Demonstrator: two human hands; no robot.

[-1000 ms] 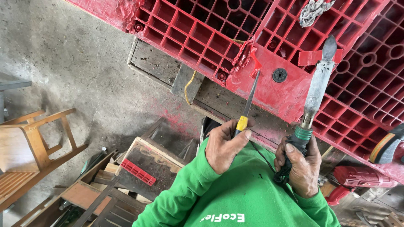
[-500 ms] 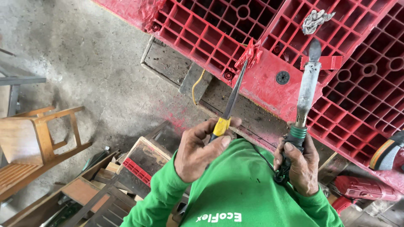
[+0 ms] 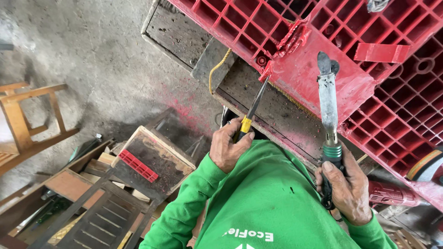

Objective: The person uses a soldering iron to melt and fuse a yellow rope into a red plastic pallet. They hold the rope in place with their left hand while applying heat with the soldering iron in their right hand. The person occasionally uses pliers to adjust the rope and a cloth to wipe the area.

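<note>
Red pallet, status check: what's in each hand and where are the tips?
Left hand gripping yellow-handled screwdriver, tip at torn edge of red pallet. Right hand holding soldering iron, blade against pallet. Nothing between.

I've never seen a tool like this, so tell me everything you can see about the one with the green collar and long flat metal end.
The flat-bladed tool has a long, dull grey metal shaft, stained and scorched-looking, ending in a rounded flat tip. A green collar joins it to a dark handle. The right hand holds that handle in a closed grip, thumb by the collar. It stands nearly upright in the picture, tip lying over the red plastic pallet; whether it touches it cannot be told.
</note>
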